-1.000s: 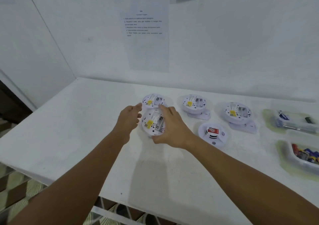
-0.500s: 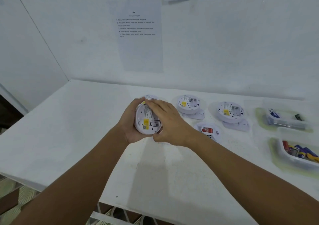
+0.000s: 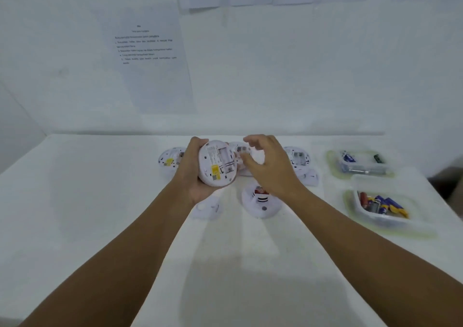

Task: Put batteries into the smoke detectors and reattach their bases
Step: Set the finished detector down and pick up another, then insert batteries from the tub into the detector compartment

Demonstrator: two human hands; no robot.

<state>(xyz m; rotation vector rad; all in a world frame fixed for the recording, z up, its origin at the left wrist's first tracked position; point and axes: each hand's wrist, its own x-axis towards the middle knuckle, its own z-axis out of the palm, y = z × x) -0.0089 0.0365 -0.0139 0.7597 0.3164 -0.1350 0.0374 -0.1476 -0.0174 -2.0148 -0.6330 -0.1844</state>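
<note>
While the white table (image 3: 100, 201) is stretching wide beneath my arms, a printed sheet (image 3: 147, 61) is hanging on the wall behind it. Two clear plastic tubs are sitting at the table's right side: the near tub (image 3: 360, 216) is holding a heap of batteries (image 3: 383, 205) in blue, yellow and red wrappers, and the far tub (image 3: 335, 168) is holding a blue-labelled item, a dark cell and something silvery that is too blurred for me to name. I am gripping one smoke detector (image 3: 217, 163) in my left hand (image 3: 194, 173), fingers curled round its rim, lifting it above the table with its open back and yellow sticker tilting toward me. My right hand (image 3: 265, 168) is hovering just beside it with fingers loosely bent and apart, gripping nothing. Another detector (image 3: 170, 160) is lying back-up to the left, one (image 3: 299, 157) to the right, and one partly hidden behind my hands (image 3: 241, 150). A finished-looking unit (image 3: 261, 206) is sitting face-up below my right wrist. A loose base (image 3: 208, 208) is lying flat just beneath my left hand.
</note>
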